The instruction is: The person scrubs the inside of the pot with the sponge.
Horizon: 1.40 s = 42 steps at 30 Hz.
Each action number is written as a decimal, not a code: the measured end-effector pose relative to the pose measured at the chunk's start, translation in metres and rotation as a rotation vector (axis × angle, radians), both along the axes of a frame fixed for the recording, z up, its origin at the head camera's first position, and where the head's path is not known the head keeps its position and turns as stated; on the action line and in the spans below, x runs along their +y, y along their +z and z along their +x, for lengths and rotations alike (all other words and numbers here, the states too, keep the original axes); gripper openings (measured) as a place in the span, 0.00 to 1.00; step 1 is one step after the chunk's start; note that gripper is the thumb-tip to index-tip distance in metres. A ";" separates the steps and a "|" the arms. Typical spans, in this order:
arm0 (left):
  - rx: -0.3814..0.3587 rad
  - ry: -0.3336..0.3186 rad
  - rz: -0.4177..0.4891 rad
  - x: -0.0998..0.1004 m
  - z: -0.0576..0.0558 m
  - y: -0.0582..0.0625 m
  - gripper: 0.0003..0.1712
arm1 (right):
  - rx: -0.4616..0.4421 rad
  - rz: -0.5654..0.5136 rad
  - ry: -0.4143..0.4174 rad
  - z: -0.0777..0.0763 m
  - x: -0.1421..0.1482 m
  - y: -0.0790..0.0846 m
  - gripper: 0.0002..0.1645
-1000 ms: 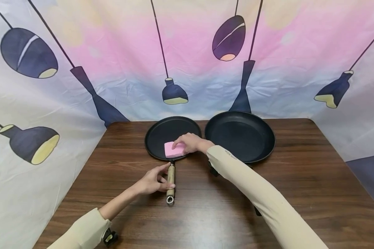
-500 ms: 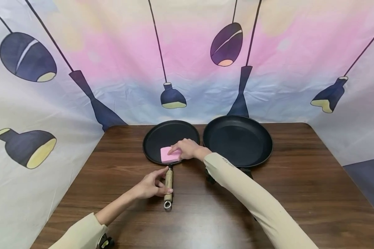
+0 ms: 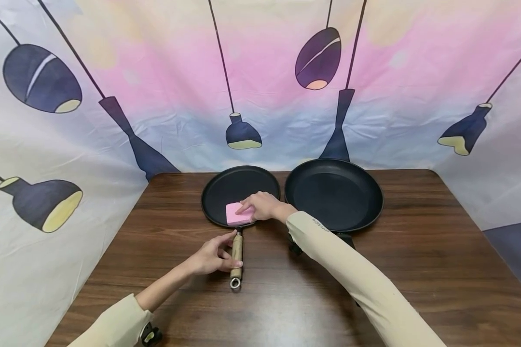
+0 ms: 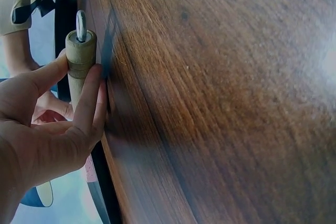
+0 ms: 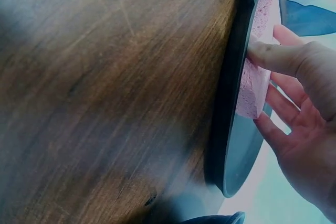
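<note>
A flat black pan (image 3: pixel 221 193) with a low rim lies on the table, its wooden handle (image 3: pixel 237 250) pointing toward me. My left hand (image 3: pixel 210 255) grips that handle between thumb and fingers; the left wrist view shows the metal hanging ring (image 4: pixel 81 26) at its end. Inside the pan, at the near side, is a pink sponge (image 3: pixel 234 215). My right hand (image 3: pixel 262 205) holds the sponge, thumb on its near side and fingers over it. In the right wrist view the sponge's porous side (image 5: pixel 252 90) faces the camera, low against the pan's surface.
A larger, deeper black frying pan (image 3: pixel 334 193) stands right beside the flat pan, its handle partly behind my right sleeve (image 3: pixel 351 270). Both pans are near the back edge of the wooden table (image 3: pixel 286 299). A cloth printed with lamps (image 3: pixel 265 72) hangs behind.
The sponge and my right hand have shifted slightly left and nearer within the flat pan. My left hand keeps its grip on the handle. The head view has tilted a little.
</note>
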State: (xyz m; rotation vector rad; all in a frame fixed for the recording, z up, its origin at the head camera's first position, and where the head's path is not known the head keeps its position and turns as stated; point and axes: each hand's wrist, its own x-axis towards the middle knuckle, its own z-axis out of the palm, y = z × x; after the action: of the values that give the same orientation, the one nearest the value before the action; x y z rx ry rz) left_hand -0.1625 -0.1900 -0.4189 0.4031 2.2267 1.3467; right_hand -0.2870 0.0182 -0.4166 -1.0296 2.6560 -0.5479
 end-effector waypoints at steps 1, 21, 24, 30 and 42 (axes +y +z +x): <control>0.003 -0.003 -0.001 0.000 0.000 0.000 0.55 | 0.000 -0.004 0.000 -0.001 0.000 -0.001 0.29; 0.005 -0.006 -0.006 -0.006 -0.002 -0.003 0.55 | 0.080 0.015 0.026 -0.008 -0.044 -0.007 0.26; 0.012 -0.011 -0.022 -0.006 -0.001 -0.003 0.55 | 0.086 0.038 0.012 -0.011 -0.054 -0.008 0.26; 0.027 -0.016 -0.025 -0.005 0.002 -0.003 0.55 | 0.141 0.076 -0.015 -0.023 -0.075 -0.015 0.29; 0.060 -0.033 -0.018 -0.002 0.002 -0.004 0.55 | 0.261 0.216 -0.042 -0.055 -0.085 -0.027 0.36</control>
State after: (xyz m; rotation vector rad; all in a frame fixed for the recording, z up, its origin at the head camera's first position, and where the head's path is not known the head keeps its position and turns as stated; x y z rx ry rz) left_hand -0.1607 -0.1916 -0.4229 0.4778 2.2692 1.3124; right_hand -0.3419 -0.0667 -0.4434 -1.0446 2.8866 -0.1357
